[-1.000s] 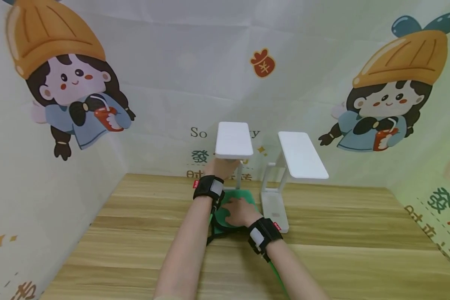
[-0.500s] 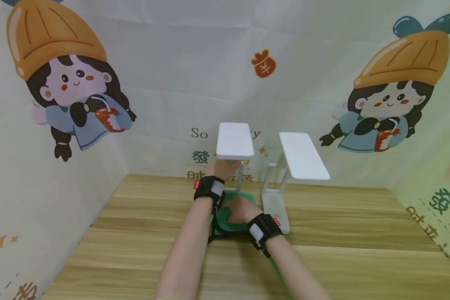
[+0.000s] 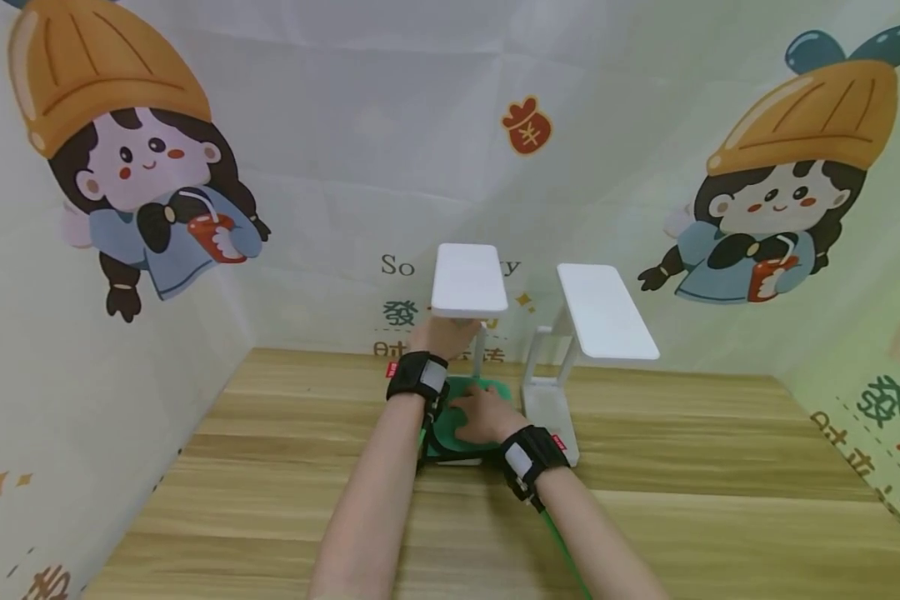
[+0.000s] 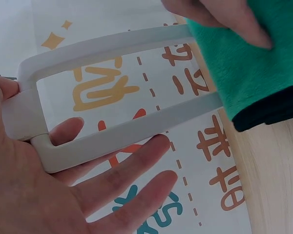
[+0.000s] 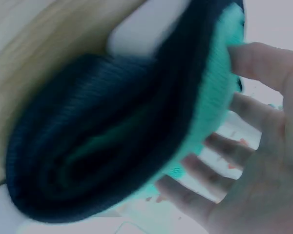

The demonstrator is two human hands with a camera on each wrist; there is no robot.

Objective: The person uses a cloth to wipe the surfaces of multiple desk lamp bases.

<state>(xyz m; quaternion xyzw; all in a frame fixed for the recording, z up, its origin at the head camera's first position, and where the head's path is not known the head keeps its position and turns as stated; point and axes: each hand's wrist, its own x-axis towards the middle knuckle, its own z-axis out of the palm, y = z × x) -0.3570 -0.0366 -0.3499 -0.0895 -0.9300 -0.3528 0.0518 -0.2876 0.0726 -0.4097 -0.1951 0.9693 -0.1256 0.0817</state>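
A white folding phone stand [image 3: 470,279] rises at the middle of the table. My left hand [image 3: 444,336] grips its upper hinge just under the top plate. In the left wrist view, the fingers of the left hand [image 4: 49,180] extend along the white frame [image 4: 107,136]. Over the stand's base lies a folded green cloth [image 3: 450,429] with a dark edge, which hides most of the base. My right hand [image 3: 489,416] rests on top of this cloth. In the right wrist view the cloth [image 5: 112,146] shows several layers, blurred, with the fingers of the right hand [image 5: 263,141] against its green face.
A second white phone stand [image 3: 607,312] is just right of the cloth, its base [image 3: 551,417] close to my right wrist. Behind the wooden table [image 3: 285,467] hangs a printed backdrop [image 3: 360,108]. A green cord [image 3: 562,546] trails from my right wrist.
The right hand and the cloth have shifted slightly over the base, and a strip of white base now shows at the cloth's front edge. The left hand keeps its grip.
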